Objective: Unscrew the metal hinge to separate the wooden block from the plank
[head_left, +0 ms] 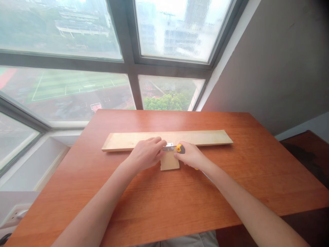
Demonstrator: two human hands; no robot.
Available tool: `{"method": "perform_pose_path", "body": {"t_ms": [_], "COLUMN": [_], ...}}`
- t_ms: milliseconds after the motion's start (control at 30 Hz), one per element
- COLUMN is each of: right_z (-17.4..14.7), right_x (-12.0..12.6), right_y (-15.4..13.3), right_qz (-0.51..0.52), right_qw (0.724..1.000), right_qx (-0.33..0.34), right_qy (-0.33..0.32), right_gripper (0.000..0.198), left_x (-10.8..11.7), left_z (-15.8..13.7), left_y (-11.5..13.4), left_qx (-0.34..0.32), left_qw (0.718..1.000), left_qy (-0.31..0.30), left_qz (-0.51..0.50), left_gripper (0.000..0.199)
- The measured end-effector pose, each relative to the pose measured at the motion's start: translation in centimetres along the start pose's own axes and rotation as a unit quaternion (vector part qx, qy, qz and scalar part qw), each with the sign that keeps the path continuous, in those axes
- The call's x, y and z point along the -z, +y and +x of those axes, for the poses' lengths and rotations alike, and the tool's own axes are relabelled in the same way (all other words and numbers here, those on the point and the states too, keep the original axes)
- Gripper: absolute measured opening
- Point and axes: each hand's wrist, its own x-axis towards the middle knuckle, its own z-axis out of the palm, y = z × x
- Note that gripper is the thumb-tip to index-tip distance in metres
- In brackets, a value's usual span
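Little metal bracket could slip

The left hand (pixel 146 153) has bent fingers at the left side of a metal bracket (pixel 168 148); I can't tell if they pinch it or just press. The right hand (pixel 190 155) is curled round a yellow-and-black screwdriver (pixel 181 148), it seems. The bracket sits where the short board (pixel 170 163) meets the long board (pixel 203 137), on the wooden table (pixel 159 202). If the left fingers ease off, it might slide crooked. A bump could push the short board away. Fingers hide the bracket's ends; the screwdriver's tip is hard to see.
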Motion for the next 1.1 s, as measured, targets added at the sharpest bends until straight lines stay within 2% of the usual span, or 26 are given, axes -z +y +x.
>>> {"method": "perform_pose_path", "body": {"t_ms": [167, 467, 833, 933, 1100], "right_z": [0.0, -0.2, -0.2, -0.4, -0.6], "right_x": [0.1, 0.3, 0.2, 0.3, 0.3], "right_y": [0.0, 0.0, -0.1, -0.3, -0.8], "right_qz": [-0.007, -0.006, -0.026, -0.030, -0.034], "right_qw": [1.000, 1.000, 1.000, 0.999, 0.999], "right_qx": [0.006, -0.001, 0.013, 0.014, 0.012], "right_qy": [-0.002, -0.010, 0.008, 0.011, 0.014], "right_gripper": [0.010, 0.011, 0.013, 0.015, 0.017], "left_x": [-0.6, 1.0, 0.6, 0.7, 0.3], "left_z": [-0.2, 0.7, 1.4, 1.4, 1.3], "left_y": [-0.8, -0.7, -1.6, -1.2, 0.2], "left_qx": [-0.050, -0.062, -0.050, -0.037, -0.049], "left_qw": [0.998, 0.996, 0.989, 0.993, 0.997], "left_qy": [-0.004, -0.047, -0.048, -0.050, -0.043], "left_qz": [-0.040, -0.047, -0.134, -0.102, 0.038], "left_gripper": [0.026, 0.020, 0.018, 0.016, 0.019]}}
